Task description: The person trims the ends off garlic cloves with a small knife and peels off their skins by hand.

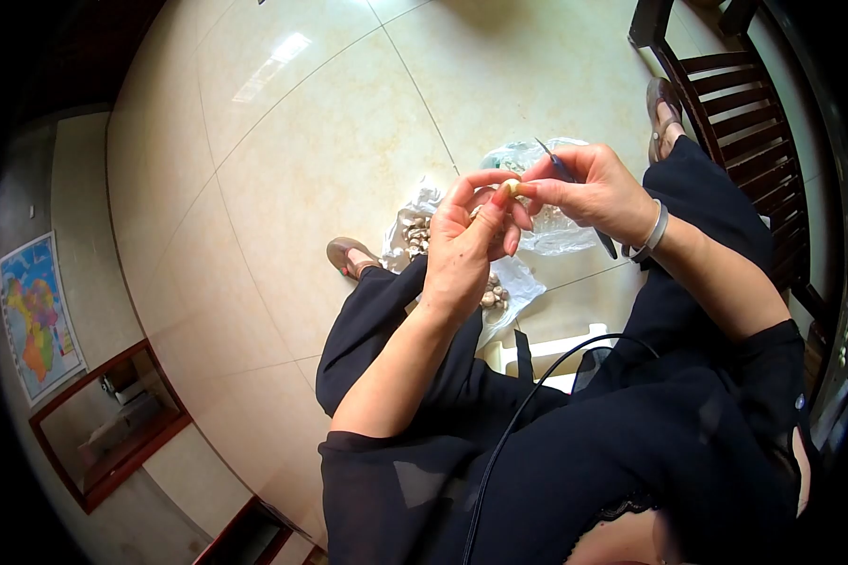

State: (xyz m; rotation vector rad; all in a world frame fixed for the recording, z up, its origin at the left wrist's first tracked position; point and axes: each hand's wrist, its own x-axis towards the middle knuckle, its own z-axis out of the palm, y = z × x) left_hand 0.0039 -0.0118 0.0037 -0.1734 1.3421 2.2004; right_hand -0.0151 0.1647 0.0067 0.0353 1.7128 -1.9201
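Observation:
Between the fingertips of my left hand (464, 235) is a small pale, rounded piece (511, 186); whether it is a garlic clove or a small mushroom I cannot tell. The thumb of my right hand (598, 193) meets it from the other side. Also in my right hand is a small knife (563, 169), its thin blade pointing up and left and its dark handle passing under the palm. Below my hands, brownish-white lumps (415, 235) lie on a white plastic bag (426, 195), with similar lumps (493, 294) on another plastic sheet (523, 287).
A clear plastic bag (570, 237) lies on the tiled floor (301, 160) beyond my right hand. A slatted dark wooden chair (737, 113) stands at the right. Between my legs is a white plastic edge (556, 350). A black cable (528, 400) crosses my lap.

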